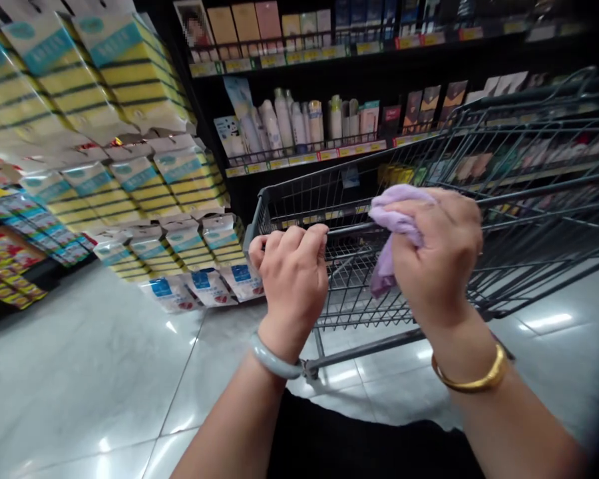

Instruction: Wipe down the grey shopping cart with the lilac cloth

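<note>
A grey wire shopping cart (359,313) stands side-on in front of me. My left hand (297,266) is closed around the cart's top rim near its left corner, its fingers curled over the bar. A crumpled lilac cloth (392,206) is bunched in my right hand (439,246), which is closed at the same rim farther right. One end of the cloth hangs down on the inner side of that hand. The hand hides part of the rim, so I cannot tell how firmly the cloth presses on the bar.
Black shelves (299,156) with bottles (284,123) and boxes (247,26) run behind the cart. To the left, yellow-striped packs (134,73) hang in rows, with white-and-blue bags (209,286) below. More cart wirework (544,219) extends right. The floor (104,359) is glossy grey tile.
</note>
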`<state>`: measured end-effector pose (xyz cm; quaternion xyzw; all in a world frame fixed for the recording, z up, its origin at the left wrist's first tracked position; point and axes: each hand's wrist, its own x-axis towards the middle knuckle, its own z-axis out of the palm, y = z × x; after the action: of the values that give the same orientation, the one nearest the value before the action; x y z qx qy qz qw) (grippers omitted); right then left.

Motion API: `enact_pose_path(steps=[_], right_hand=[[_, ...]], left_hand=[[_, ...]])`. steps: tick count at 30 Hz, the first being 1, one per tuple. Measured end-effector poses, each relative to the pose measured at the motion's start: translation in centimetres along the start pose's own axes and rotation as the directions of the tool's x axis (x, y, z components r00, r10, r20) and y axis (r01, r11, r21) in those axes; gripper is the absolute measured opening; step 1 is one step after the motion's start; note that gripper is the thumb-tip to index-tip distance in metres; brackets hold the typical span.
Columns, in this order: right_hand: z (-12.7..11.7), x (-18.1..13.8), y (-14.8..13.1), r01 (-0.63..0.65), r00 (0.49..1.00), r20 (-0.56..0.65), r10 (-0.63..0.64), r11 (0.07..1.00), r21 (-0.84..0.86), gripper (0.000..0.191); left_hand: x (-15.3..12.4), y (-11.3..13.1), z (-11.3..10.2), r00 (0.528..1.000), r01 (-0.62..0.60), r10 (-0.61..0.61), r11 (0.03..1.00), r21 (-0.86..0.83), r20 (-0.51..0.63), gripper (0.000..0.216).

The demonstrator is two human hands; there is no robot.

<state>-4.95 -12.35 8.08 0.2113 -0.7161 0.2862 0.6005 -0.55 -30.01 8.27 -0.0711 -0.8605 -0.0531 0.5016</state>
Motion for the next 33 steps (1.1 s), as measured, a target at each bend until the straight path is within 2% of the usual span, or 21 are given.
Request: enact_pose_path(steps=[3,6,9,12,14,16,19,21,23,26,30,32,33], right_hand=[[1.1,-1.1,-1.7,0.188,0.981,0.039,-0.189,0.982,0.026,0.020],[1.3,-1.6,-1.2,0.308,0.951,0.012,-0.309,0.951,0.037,0.017],[0.6,-1.2,0.1,0.215,0.976,-0.050,-0.214,0.976,0.025,0.015],[0.4,-1.2,-0.5,0.085,0.995,-0.065,-0.082,0.995,0.050,0.016],[0.8,-1.8,-1.8,0.129,0.991,-0.044,-0.125,0.988,0.091,0.016],[1.3,-2.7,-2.8,0.230,0.973,-0.013,-0.231,0.965,0.122,0.018],[1.3,-3.4,-1.8,0.337,0.941,0.008,-0.339,0.936,0.107,0.021],[0.7,-3.2,-0.1,0.338,0.941,-0.033,-0.336,0.939,0.064,0.019],[0.3,-2.9,1.0,0.280,0.957,-0.092,-0.276,0.960,0.027,0.016],[0.5,-3.2,0.5,0.204,0.972,-0.123,-0.199,0.978,0.032,0.014],[1.7,-4.9,-1.6,0.333,0.942,0.023,-0.336,0.939,0.085,0.015],[1.8,-5.1,-1.3,0.380,0.918,0.088,-0.387,0.921,0.080,0.016],[1.6,-4.9,-0.8,0.381,0.919,0.082,-0.387,0.922,0.071,0.016]], left_hand=[[-0.1,-0.2,0.4,0.999,-0.008,0.008,1.000,0.010,-0.035,0.025],[-0.2,-0.3,0.5,0.999,-0.014,0.014,1.000,-0.009,-0.046,0.026],[-0.3,-0.3,0.3,0.999,-0.022,0.021,0.999,-0.025,-0.036,0.027],[-0.5,-0.3,0.3,0.999,-0.021,0.020,0.999,-0.030,-0.038,0.027],[-0.7,-0.2,0.5,0.999,-0.015,0.014,1.000,-0.025,-0.045,0.027],[-0.8,-0.2,0.7,0.998,-0.014,0.013,1.000,-0.018,-0.054,0.025],[-0.8,-0.2,0.8,0.997,-0.023,0.021,0.999,-0.032,-0.069,0.025],[-0.8,-0.2,0.8,0.997,-0.030,0.027,0.998,-0.048,-0.072,0.026],[-0.8,-0.2,0.8,0.997,-0.034,0.030,0.998,-0.052,-0.072,0.026],[-0.8,-0.2,1.0,0.996,-0.024,0.020,0.999,-0.045,-0.083,0.026],[-0.7,-0.1,1.4,0.995,-0.006,0.001,0.999,-0.054,-0.099,0.029],[-0.7,-0.1,1.4,0.996,-0.009,0.003,0.998,-0.060,-0.092,0.029],[-0.7,-0.1,1.4,0.996,-0.011,0.005,0.998,-0.064,-0.085,0.029]])
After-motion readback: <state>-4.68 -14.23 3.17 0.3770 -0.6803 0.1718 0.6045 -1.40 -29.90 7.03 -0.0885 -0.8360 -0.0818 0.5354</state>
